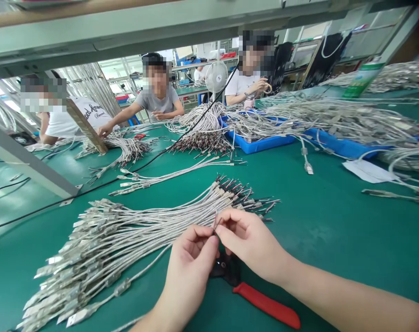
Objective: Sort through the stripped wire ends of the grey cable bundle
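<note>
In front of me, my left hand (192, 263) and my right hand (247, 240) meet with closed fingertips. Between them they pinch the thin stripped wires (215, 222) at a cable end; most of that cable is hidden. Below the hands lies a hand tool with a black head and a red handle (268, 305), partly covered by my right hand. Left of and behind my hands spreads a bundle of white USB cables (154, 219). Their metal plugs (78, 317) point to the lower left, and their dark wire ends (244, 196) to the upper right.
A few cables (175, 173) lie beyond the bundle. Blue trays (261, 145) heaped with cables stand at the back right. A black cord (133, 173) crosses the green table (351, 258). Co-workers (159, 99) sit opposite, and a shelf beam (126, 34) spans overhead.
</note>
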`<state>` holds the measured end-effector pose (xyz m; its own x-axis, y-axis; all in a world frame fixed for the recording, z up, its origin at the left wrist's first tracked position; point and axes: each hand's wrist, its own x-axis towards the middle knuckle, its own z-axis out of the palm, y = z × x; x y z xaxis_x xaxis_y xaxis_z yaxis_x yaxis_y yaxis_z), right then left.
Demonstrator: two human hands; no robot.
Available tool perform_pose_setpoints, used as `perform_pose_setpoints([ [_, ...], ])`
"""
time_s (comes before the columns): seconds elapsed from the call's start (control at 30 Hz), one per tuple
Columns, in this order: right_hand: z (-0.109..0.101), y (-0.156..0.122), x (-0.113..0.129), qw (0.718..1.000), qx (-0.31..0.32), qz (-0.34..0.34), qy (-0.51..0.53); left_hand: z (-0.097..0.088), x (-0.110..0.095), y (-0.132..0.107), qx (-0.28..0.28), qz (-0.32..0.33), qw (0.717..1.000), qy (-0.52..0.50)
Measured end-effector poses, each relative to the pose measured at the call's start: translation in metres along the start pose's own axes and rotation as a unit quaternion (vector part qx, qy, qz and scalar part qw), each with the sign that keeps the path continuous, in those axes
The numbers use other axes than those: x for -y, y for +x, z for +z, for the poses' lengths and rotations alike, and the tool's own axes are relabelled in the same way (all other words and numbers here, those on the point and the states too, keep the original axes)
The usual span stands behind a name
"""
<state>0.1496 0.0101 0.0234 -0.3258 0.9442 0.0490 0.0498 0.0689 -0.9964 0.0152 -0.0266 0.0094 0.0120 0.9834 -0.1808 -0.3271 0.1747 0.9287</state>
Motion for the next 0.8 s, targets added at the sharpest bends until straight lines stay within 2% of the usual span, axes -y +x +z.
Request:
perform_pose_setpoints([
  [0.27, -0.002, 0.001, -0.007, 1.000, -0.018, 0.017, 0.004, 0.009, -0.002, -0.001, -0.025, 0.012, 0.999, -0.024],
  [0.4, -0.007, 0.003, -0.018, 0.996, -0.040, 0.078, 0.028, 0.010, 0.002, 0.003, -0.040, 0.009, 0.998, -0.041],
  [0.5, -0.009, 0.004, -0.019, 0.993, -0.033, 0.112, 0.029, 0.008, 0.003, 0.005, -0.034, 0.009, 0.999, -0.034],
  [0.67, -0.003, 0.003, -0.015, 0.995, -0.033, 0.097, 0.009, 0.005, 0.000, 0.005, -0.040, 0.028, 0.999, -0.015],
  [0.8, -0.008, 0.002, -0.030, 0.994, -0.074, 0.070, -0.036, 0.006, -0.001, 0.005, -0.057, 0.021, 0.998, -0.021],
])
